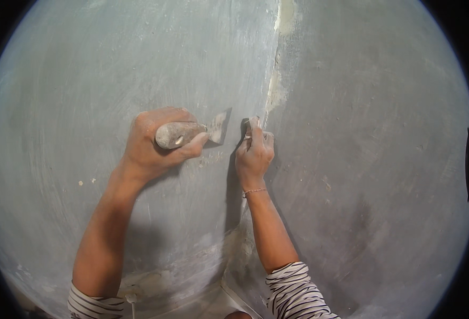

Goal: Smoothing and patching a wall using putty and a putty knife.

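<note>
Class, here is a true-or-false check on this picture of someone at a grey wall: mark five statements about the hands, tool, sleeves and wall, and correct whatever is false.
1. The left hand holds a scraper by its handle. True.
2. Patchy pale material runs along the seam above the right hand. True.
3. The right wrist is bare. False: a thin bracelet circles it.
4. Both sleeves are striped. True.
5. The scraper's metal end is turned away from the right hand. False: its blade extends toward that hand.
</note>
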A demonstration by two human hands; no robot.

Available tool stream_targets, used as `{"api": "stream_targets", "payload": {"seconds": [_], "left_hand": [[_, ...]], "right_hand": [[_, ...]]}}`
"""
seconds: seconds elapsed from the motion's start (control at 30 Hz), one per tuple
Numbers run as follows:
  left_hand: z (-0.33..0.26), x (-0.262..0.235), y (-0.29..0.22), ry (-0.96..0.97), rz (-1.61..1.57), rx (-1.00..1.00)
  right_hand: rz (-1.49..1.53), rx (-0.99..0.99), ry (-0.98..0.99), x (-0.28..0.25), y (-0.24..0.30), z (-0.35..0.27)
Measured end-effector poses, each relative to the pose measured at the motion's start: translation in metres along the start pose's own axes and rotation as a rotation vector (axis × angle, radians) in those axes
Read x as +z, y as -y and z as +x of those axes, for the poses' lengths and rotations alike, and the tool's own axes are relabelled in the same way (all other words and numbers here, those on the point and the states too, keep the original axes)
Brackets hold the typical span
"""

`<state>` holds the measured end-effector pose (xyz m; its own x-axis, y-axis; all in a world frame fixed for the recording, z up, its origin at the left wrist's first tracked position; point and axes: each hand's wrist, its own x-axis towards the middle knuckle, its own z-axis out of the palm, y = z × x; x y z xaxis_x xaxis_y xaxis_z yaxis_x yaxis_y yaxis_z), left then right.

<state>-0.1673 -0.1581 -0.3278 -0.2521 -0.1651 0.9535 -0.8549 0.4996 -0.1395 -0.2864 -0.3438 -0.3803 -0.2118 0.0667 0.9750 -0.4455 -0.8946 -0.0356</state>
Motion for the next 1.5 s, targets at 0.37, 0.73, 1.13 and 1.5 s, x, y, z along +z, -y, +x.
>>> {"api": "stream_targets", "payload": {"seconds": [0.37, 0.73, 1.13, 1.5], "left_hand": [[-0.002, 0.001, 0.001, 0.002, -0.019, -0.031], [0.007, 0.014, 0.0, -0.039, -0.024, -0.093], [-0.002, 0.013, -0.001, -0.028, -0.006, -0.033], [-0.007, 0.015, 0.004, 0.012, -0.025, -0.087]], "right_hand": [[-0.013, 0.018, 0.011, 0.004, -0.005, -0.003], [0.006, -0.025, 0.018, 0.002, -0.003, 0.001], [-0.003, 0.126, -0.013, 0.005, 0.013, 0.003], [-0.118, 0.214, 0.018, 0.002, 0.006, -0.02]]}}
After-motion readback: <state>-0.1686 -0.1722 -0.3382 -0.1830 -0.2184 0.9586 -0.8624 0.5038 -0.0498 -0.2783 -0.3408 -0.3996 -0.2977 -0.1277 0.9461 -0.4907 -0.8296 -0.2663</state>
